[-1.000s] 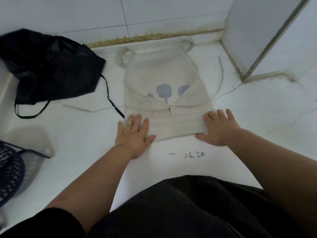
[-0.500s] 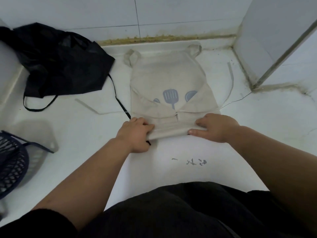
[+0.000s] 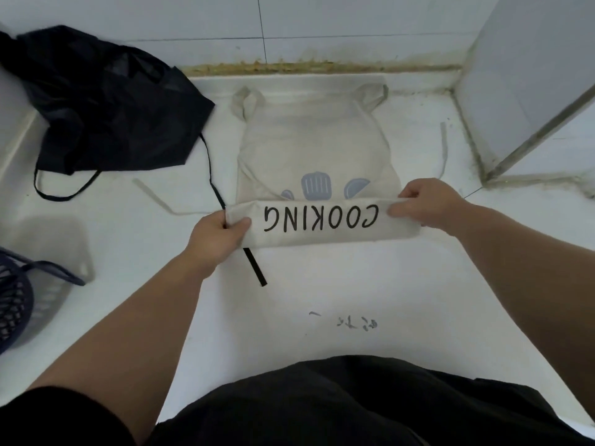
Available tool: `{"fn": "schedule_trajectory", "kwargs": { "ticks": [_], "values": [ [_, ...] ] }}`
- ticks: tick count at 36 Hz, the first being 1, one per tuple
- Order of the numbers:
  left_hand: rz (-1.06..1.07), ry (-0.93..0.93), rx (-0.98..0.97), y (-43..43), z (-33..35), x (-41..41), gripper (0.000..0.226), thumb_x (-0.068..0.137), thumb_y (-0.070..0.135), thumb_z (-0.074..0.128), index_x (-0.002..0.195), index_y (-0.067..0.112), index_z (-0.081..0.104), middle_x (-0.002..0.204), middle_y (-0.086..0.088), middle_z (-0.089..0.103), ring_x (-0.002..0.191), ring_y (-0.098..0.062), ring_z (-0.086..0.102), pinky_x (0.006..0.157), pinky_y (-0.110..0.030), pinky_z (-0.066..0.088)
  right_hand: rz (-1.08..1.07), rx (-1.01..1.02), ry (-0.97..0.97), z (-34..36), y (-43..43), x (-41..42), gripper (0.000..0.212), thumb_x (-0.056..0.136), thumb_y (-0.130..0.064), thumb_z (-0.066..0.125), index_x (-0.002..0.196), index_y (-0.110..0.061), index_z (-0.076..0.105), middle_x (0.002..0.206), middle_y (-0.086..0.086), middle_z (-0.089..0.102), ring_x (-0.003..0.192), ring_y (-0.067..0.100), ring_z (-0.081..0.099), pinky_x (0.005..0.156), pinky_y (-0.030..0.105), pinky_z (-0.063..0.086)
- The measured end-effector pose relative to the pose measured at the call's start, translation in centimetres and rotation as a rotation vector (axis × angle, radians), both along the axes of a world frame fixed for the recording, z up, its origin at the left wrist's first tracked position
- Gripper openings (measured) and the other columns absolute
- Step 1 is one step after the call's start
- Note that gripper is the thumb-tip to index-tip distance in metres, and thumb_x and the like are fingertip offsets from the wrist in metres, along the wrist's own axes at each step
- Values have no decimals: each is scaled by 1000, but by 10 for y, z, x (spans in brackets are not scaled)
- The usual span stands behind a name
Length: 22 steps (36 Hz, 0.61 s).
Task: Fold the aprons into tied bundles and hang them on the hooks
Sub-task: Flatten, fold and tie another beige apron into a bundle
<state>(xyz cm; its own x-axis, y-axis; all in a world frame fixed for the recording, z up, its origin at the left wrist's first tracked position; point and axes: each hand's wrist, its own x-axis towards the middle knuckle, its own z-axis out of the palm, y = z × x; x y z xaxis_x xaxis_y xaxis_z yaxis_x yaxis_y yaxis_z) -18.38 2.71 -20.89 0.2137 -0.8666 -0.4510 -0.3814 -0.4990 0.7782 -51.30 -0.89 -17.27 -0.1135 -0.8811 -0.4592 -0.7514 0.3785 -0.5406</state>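
so here's my beige apron (image 3: 309, 146) lying flat on the white counter (image 3: 322, 284), bib end pointing away from me toward the tiled wall (image 3: 322, 20); the near edge is turned over into a long folded band (image 3: 396, 233), and the word COOKING on it reads upside down from where i stand; just past the band the tops of the blue utensil prints (image 3: 316, 185) peek out; my left hand (image 3: 219, 236) grips the left end of the band, thumb on top, fingers tucked under; my right hand (image 3: 425, 201) pinches the right end along its far edge, fingers curled over the cloth; whether the band is lifted off the counter, can't say for sure; the shoulder loops (image 3: 245, 103) sit up by the wall; one pale tie (image 3: 154, 196) trails out to the left, the other tie (image 3: 444, 149) curves off on the right near the corner panel (image 3: 515, 75); the black apron (image 3: 106, 101) is a crumpled heap at the back left, apart from my hands, but its black strap (image 3: 254, 267) runs down under my left hand and pokes out on the near side; dark blue basket (image 3: 13, 300) at the left edge, only partly in view; some scribbled marks (image 3: 354, 323) on the counter close to me
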Motion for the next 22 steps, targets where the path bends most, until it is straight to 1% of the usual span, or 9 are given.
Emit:
{"fn": "schedule_trajectory", "kwargs": {
  "ticks": [3,5,8,10,12,14,16,19,22],
  "values": [
    [24,-283,-21,2,-9,-9,25,89,34,63,95,11,56,86,1,58,87,-22,56,71,-30,40,-33,4,107,-15,2,-2,44,77,-34,74,110,-15,52,107,7,54,96,27,53,76,34,44],
    [59,-453,-56,8,-13,-15,37,85,36,68,104,9,52,103,-6,56,97,-27,53,75,-33,41,10,-38,253,-22,6,2,62,79,-37,70,131,-17,43,124,11,46,110,32,51,86,38,44],
    [72,-663,-204,14,-16,-28,64,80,21,73,134,4,42,134,-21,40,118,-38,41,94,-43,39,221,-274,485,-34,12,18,50,88,-34,53,134,-15,47,130,17,45,115,38,47,97,44,37],
    [-132,-855,-400,10,-15,-38,70,75,2,63,140,7,39,141,-25,37,120,-44,43,95,-51,40,391,-330,496,-45,16,30,59,87,-45,26,131,-14,51,132,17,47,115,38,46,102,48,29],
    [-555,-909,-455,4,-12,-53,76,76,-4,53,147,16,34,152,-20,29,136,-41,33,105,-53,31,548,-224,501,-52,22,46,83,77,-58,-1,144,-22,32,149,10,29,131,34,31,112,47,8],
    [-889,-830,-295,2,-12,-68,63,96,14,40,153,27,15,161,-4,4,148,-24,5,117,-46,4,636,-136,500,-60,25,57,94,69,-67,-13,151,-27,9,158,4,6,141,31,12,115,47,-6],
    [-960,-776,-160,3,-17,-75,58,102,44,24,153,32,-2,161,4,-13,147,-18,-13,116,-44,-9,699,-122,505,-63,22,61,99,65,-72,-15,151,-27,-1,159,2,-4,144,31,3,116,47,-11],
    [-934,-817,-127,8,-28,-72,72,93,65,20,149,38,-15,158,3,-24,145,-19,-21,116,-45,-13,808,-149,524,-65,18,54,102,63,-80,-7,151,-28,-6,159,2,-8,145,28,0,116,43,-12],
    [-889,-817,-85,7,-30,-65,81,88,72,27,149,39,-15,157,4,-26,145,-16,-23,117,-43,-13,819,-135,497,-65,11,39,109,58,-87,5,151,-30,-1,159,2,-4,145,25,3,118,37,-9]
  ]
}}
